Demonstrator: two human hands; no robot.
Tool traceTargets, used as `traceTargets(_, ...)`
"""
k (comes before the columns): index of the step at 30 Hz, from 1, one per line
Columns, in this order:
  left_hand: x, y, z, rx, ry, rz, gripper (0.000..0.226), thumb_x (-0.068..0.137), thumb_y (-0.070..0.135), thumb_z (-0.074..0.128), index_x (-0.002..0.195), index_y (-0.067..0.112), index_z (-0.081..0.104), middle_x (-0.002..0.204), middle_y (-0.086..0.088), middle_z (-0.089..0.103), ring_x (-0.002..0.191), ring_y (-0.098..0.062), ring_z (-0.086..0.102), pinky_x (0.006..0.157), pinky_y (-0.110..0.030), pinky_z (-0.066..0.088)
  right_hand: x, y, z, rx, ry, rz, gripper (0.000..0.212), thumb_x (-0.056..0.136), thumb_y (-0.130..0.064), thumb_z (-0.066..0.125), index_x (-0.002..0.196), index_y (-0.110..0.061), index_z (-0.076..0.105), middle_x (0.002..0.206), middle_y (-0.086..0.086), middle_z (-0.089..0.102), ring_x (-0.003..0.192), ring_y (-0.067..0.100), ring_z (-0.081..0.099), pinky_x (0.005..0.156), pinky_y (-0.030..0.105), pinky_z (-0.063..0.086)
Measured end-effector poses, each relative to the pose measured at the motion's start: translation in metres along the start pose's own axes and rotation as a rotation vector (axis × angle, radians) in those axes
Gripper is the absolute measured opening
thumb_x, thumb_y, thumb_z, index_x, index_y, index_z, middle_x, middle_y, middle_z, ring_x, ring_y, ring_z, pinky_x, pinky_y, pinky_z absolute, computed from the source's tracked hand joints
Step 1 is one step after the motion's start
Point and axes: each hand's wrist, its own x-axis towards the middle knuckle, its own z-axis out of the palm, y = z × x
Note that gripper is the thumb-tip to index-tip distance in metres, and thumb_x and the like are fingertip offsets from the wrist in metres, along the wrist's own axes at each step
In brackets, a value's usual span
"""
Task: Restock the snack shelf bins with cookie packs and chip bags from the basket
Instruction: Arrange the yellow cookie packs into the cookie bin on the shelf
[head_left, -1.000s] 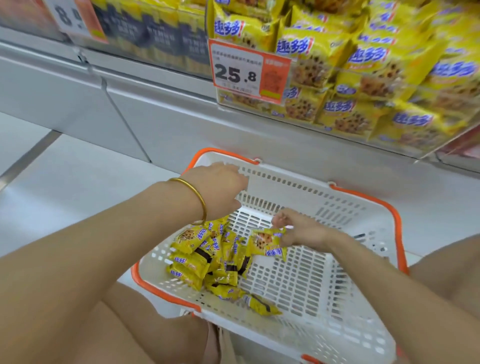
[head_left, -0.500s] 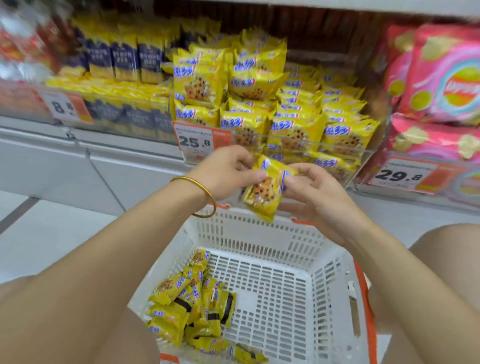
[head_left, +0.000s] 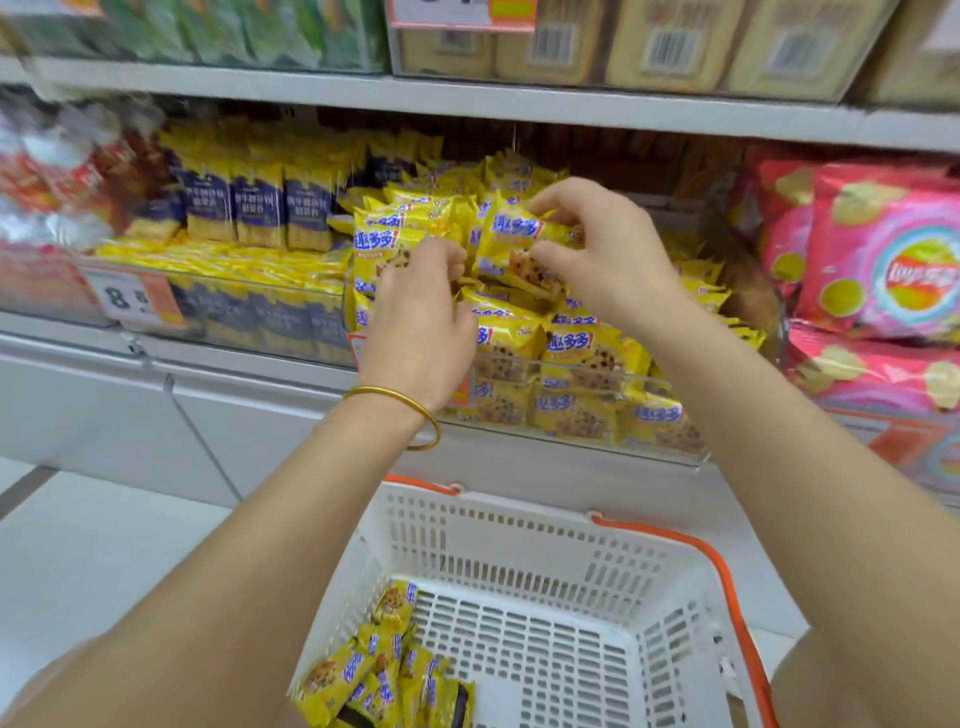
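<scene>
While the right hand (head_left: 608, 260) is pinching a cookie pack (head_left: 511, 234) mid-frame, the left hand (head_left: 415, 322) is lying curled alongside, grip unclear.

Grey shelf (head_left: 234, 358), yellow cookie packs (head_left: 587, 358) heaped, pink chip bags (head_left: 883, 260) beside

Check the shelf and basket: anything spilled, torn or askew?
Nothing spilled or torn that I can see. The yellow cookie packs in the bin lie heaped at mixed angles, unlike the upright blue-and-yellow packs beside them. The leftover packs bunch in one basket corner.
</scene>
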Motion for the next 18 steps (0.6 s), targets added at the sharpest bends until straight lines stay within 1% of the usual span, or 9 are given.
traceTargets(2,0.002,-0.002,0.003,-0.005,-0.015,0.025,0.041,0.086,-0.001,0.048,0.125,0.013,0.045,0.12,-0.002,0.056,0.115,-0.025,0.044,0.096,-0.044,0.04,0.01,0.001,0.004,-0.016,0.082,0.008,0.029,0.088,-0.016,0.061,0.117,-0.022,0.06,0.116,0.001,0.058,0.11,0.015,0.052,0.086,0.02,0.033)
traceTargets(3,0.004,-0.003,0.004,-0.004,-0.016,0.033,0.044,0.087,-0.001,0.047,0.128,0.014,0.044,0.123,-0.001,0.055,0.116,-0.024,0.043,0.097,-0.043,0.04,0.014,0.001,0.005,-0.019,0.087,-0.003,0.029,0.088,-0.016,0.06,0.116,-0.021,0.061,0.113,0.001,0.056,0.108,0.013,0.051,0.085,0.018,0.031)
traceTargets(5,0.007,-0.004,0.004,-0.005,-0.008,0.035,0.048,0.086,-0.003,0.047,0.131,0.014,0.042,0.125,-0.002,0.054,0.116,-0.024,0.043,0.098,-0.041,0.039,0.019,0.002,0.007,0.001,0.039,-0.05,0.028,0.088,-0.016,0.062,0.115,-0.021,0.063,0.107,-0.002,0.049,0.103,0.007,0.047,0.08,0.011,0.027)
traceTargets(7,0.01,-0.004,0.004,0.001,0.021,0.043,0.051,0.084,-0.005,0.045,0.131,0.012,0.042,0.124,-0.004,0.054,0.112,-0.026,0.045,0.096,-0.042,0.04,0.02,0.003,0.009,0.021,-0.008,-0.086,0.028,0.087,-0.016,0.063,0.113,-0.022,0.065,0.106,-0.004,0.047,0.101,0.004,0.045,0.081,0.009,0.026)
traceTargets(10,0.013,-0.005,0.007,0.058,0.056,0.112,0.052,0.082,-0.006,0.046,0.131,0.009,0.044,0.126,-0.008,0.05,0.108,-0.028,0.048,0.095,-0.039,0.041,0.017,0.007,0.016,0.022,-0.029,-0.095,0.028,0.085,-0.016,0.066,0.112,-0.023,0.067,0.106,-0.001,0.048,0.103,0.009,0.046,0.086,0.014,0.03)
traceTargets(12,0.014,-0.008,0.01,0.129,0.053,0.162,0.049,0.082,-0.005,0.048,0.13,0.008,0.046,0.125,-0.011,0.048,0.107,-0.028,0.048,0.094,-0.033,0.037,0.014,0.008,0.024,-0.006,0.018,-0.11,0.028,0.085,-0.017,0.066,0.112,-0.024,0.068,0.101,-0.003,0.043,0.103,0.014,0.045,0.089,0.023,0.036)
traceTargets(14,0.015,-0.01,0.011,0.173,0.049,0.189,0.047,0.082,-0.005,0.049,0.128,0.006,0.049,0.123,-0.011,0.048,0.107,-0.028,0.047,0.093,-0.031,0.035,0.011,0.006,0.028,-0.067,0.026,-0.124,0.029,0.086,-0.021,0.066,0.114,-0.027,0.067,0.1,-0.003,0.041,0.105,0.02,0.043,0.09,0.032,0.038)
traceTargets(16,0.015,-0.01,0.011,0.174,0.047,0.202,0.046,0.082,-0.006,0.049,0.127,0.005,0.051,0.123,-0.012,0.048,0.108,-0.028,0.047,0.094,-0.032,0.036,0.01,0.005,0.025,-0.122,0.014,-0.105,0.033,0.086,-0.028,0.065,0.119,-0.032,0.064,0.104,-0.002,0.044,0.106,0.02,0.04,0.089,0.031,0.037)
traceTargets(18,0.012,-0.01,0.01,0.165,0.052,0.217,0.045,0.083,-0.007,0.048,0.127,0.004,0.052,0.123,-0.013,0.048,0.11,-0.027,0.046,0.093,-0.032,0.039,0.008,0.006,0.021,-0.147,0.011,-0.096,0.042,0.085,-0.033,0.067,0.126,-0.035,0.058,0.11,-0.002,0.045,0.108,0.019,0.038,0.09,0.03,0.037)
